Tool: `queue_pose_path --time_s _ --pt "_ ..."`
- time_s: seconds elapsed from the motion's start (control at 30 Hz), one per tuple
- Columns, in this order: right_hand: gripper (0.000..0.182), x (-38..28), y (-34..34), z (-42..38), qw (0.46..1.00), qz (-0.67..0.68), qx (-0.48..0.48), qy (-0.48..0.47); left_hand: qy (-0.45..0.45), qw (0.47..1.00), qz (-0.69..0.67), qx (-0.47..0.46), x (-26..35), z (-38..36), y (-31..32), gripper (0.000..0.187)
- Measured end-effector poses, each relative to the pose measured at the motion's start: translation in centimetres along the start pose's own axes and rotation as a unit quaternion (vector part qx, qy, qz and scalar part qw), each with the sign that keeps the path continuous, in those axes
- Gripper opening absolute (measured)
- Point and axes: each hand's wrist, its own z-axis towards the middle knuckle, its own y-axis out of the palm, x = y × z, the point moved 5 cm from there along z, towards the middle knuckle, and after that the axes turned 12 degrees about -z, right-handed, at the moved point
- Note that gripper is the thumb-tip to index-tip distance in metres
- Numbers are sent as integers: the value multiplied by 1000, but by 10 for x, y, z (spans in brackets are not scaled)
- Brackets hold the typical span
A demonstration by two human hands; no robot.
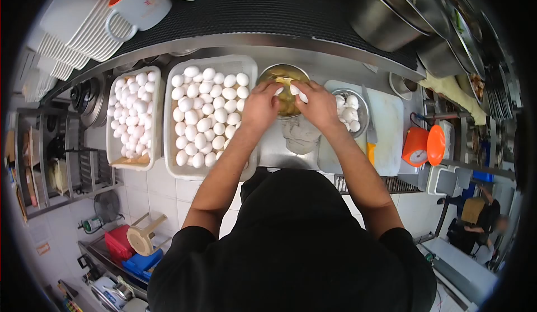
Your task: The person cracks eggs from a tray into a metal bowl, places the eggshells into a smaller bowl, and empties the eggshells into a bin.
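Observation:
Over a round metal bowl (285,72) of yellowish raw egg, a cracked egg is held apart in two pieces. My left hand (262,106) grips one white eggshell half (279,91). The other eggshell half (300,95) is in the fingers of my right hand (319,106). Left of the bowl stands a white tray (253,68) filled with whole white eggs (204,123). Beside my right hand, a smaller metal bowl (366,116) holds white eggshells (350,104), some perhaps whole eggs. A crumpled grey cloth (300,134) lies just below the egg bowl.
A second tray (158,116) of eggs stands further left. At right, a knife (371,135) with a yellow handle rests on a white cutting board (390,127), near an orange scale (415,146). A shelf (291,18) overhangs the counter. Another person (478,217) is far right.

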Motion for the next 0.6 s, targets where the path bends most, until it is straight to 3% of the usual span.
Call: queue_pose_path --time_s 0.07,0.3,0.4,0.47,0.57,0.6 --pt "42 13 -11 -6 1000 -18 13 13 -34 999 6 -25 13 2 3 36" --pt "45 104 -63 -75 983 -43 69 165 45 988 -68 -131 70 0 69 38" --pt "49 143 -68 -102 970 -84 18 227 60 980 -93 -167 92 8 110 38" --pt "52 163 -58 -111 969 -98 -23 227 18 968 -80 -238 92 12 139 39" --pt "54 160 -50 -111 972 -73 -39 220 92 975 -105 -175 88 7 147 40" --pt "54 156 -51 -111 972 -59 -36 223 76 979 -108 -158 84 9 132 41"
